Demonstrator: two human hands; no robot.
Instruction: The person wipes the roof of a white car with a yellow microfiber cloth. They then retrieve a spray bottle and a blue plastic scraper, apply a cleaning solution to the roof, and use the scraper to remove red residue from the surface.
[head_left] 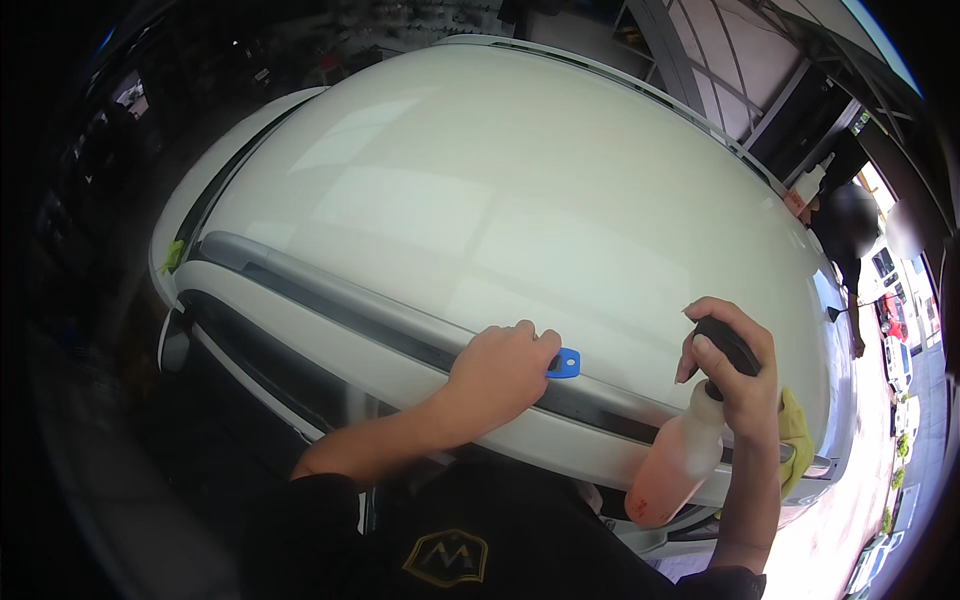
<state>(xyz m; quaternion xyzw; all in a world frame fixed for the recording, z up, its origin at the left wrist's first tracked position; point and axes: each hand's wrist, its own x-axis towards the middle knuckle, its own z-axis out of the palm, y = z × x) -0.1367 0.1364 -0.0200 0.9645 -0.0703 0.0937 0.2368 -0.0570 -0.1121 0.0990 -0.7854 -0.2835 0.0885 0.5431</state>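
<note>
My left hand (505, 370) is closed around a small blue tool (566, 363) whose flat end, with a hole in it, sticks out past my fingers. The rest of the tool is hidden by my hand. That hand rests at the grey roof rail (340, 298) along the near edge of a white car roof (560, 180). Held in my right hand (745, 370) is a spray bottle (675, 468) of pinkish-orange liquid. My fingers wrap its black trigger head, and the bottle hangs tilted over the near roof edge.
A yellow-green cloth (797, 445) lies over the rail's right end, and another green cloth (173, 255) is by the windshield's left corner. At the far right, another person (840, 215) stands beside the car near a second spray bottle (808, 183). Parked cars (897, 365) show outside.
</note>
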